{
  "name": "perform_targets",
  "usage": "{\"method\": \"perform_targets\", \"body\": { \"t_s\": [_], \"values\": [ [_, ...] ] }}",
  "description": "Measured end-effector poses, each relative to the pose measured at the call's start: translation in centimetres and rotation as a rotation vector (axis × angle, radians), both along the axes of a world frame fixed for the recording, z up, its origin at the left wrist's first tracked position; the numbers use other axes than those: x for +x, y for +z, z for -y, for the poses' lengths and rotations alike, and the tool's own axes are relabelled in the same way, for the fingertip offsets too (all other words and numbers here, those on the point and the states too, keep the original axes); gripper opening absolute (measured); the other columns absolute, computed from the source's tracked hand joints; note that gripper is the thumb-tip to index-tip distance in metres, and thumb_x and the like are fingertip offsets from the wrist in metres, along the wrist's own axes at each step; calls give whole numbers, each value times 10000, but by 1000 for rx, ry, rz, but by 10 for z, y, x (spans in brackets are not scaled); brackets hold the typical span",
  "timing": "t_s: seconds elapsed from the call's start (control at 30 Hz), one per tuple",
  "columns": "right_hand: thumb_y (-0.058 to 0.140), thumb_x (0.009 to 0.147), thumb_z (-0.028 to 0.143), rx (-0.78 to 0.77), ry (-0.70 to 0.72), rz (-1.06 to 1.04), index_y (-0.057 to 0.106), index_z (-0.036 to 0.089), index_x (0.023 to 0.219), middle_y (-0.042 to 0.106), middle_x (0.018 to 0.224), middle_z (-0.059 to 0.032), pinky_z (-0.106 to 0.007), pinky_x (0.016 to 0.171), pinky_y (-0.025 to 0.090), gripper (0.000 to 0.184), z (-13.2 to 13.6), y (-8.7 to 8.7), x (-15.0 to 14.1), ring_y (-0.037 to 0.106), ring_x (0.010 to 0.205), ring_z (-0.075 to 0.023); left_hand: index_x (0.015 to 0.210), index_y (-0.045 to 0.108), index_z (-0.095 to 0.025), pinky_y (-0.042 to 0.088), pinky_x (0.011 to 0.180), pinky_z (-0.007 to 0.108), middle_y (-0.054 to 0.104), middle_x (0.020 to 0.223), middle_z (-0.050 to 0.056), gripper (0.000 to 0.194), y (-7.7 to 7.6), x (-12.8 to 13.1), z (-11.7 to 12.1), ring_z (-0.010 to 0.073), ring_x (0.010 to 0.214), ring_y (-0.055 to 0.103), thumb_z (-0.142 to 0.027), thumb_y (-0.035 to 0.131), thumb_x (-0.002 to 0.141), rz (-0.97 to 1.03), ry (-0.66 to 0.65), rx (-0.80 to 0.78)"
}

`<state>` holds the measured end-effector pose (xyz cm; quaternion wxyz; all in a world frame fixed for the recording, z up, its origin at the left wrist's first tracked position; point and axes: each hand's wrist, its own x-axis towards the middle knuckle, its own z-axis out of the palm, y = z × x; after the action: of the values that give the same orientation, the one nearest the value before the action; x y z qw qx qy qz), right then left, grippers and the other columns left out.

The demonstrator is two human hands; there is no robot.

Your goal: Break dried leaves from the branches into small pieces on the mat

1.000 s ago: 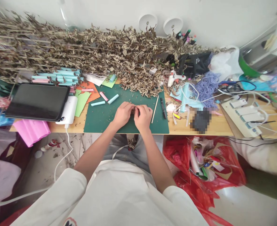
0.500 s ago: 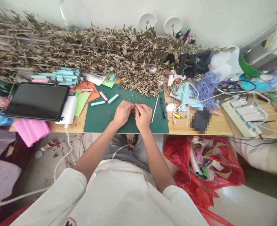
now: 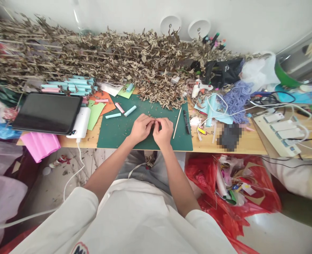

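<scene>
My left hand (image 3: 142, 129) and my right hand (image 3: 163, 131) meet at the fingertips, low over a green cutting mat (image 3: 113, 135). Both are closed in a pinch on dried leaves (image 3: 153, 122), brown bits mostly hidden by the fingers. Beyond them a heap of crumbled dry leaves (image 3: 169, 95) covers the mat's back edge. Short paper rolls, one pink (image 3: 119, 108) and two blue (image 3: 130, 110), lie left of my hands. To the right are a thin wooden stick (image 3: 177, 122) and a black pen (image 3: 186, 122).
Dried leafy stalks (image 3: 92, 53) fill the table's back. At left are stacked blue rolls (image 3: 76, 84), a tablet (image 3: 48, 113) and a white power bank (image 3: 81, 123). A glue gun (image 3: 200, 88), purple yarn (image 3: 236, 97) and a power strip (image 3: 277, 132) stand right. A red bag (image 3: 202, 173) hangs below.
The whole view has shifted slightly to the right. My fingertips stay pinched together, and the brown leaf bits between my hands show less than before.
</scene>
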<state>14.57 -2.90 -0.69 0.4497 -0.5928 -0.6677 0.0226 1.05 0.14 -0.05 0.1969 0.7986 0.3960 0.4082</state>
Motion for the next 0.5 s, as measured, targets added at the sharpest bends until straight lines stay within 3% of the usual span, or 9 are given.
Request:
{"method": "perform_targets", "body": {
  "t_s": [0.13,0.3,0.5],
  "values": [
    [478,958,246,50,-10,-112,628,199,890,674,859,-61,-332,811,476,171,-2,-1,3,627,847,-186,995,730,-182,513,830,350,727,907,77,256,-3,0,-3,196,875,627,-258,486,980,53,42,-24],
    [522,935,246,3,8,-172,662,201,893,690,874,-58,-339,802,508,152,-5,-3,5,643,832,-187,1061,735,-184,530,837,339,749,986,89,263,-8,-1,-7,193,893,665,-290,510,977,132,72,-28],
    [544,916,225,23,26,-150,659,199,1081,695,942,-69,-360,833,526,203,-4,-1,3,657,855,-189,1076,725,-186,532,845,324,745,995,86,265,-5,-2,-5,187,906,665,-257,488,982,98,62,-31]
  ]
}}
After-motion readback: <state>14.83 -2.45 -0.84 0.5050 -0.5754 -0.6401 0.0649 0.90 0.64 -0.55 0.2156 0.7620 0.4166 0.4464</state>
